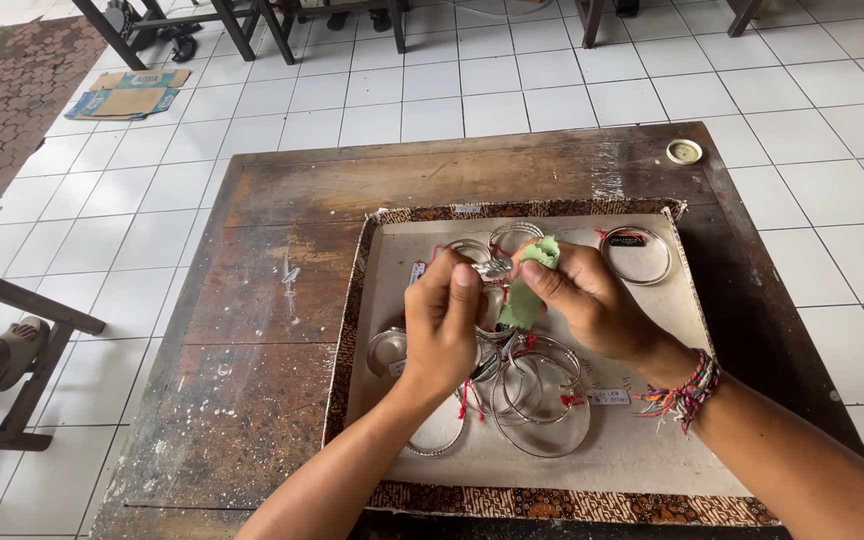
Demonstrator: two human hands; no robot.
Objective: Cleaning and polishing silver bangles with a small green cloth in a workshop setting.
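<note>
Nearest, loose silver bangles with a white tag crowd the cloth-lined tray. Above them, left hand pinches a silver bracelet while right hand grips a green cloth; a slip could drop it among the bangles. Farther off, a flattened brown-and-blue carton lies on the floor

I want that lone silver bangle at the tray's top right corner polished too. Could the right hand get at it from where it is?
Probably yes. The bangle lies alone on the tray, nothing between it and the right hand. That hand is pinching a green cloth, though.
</note>
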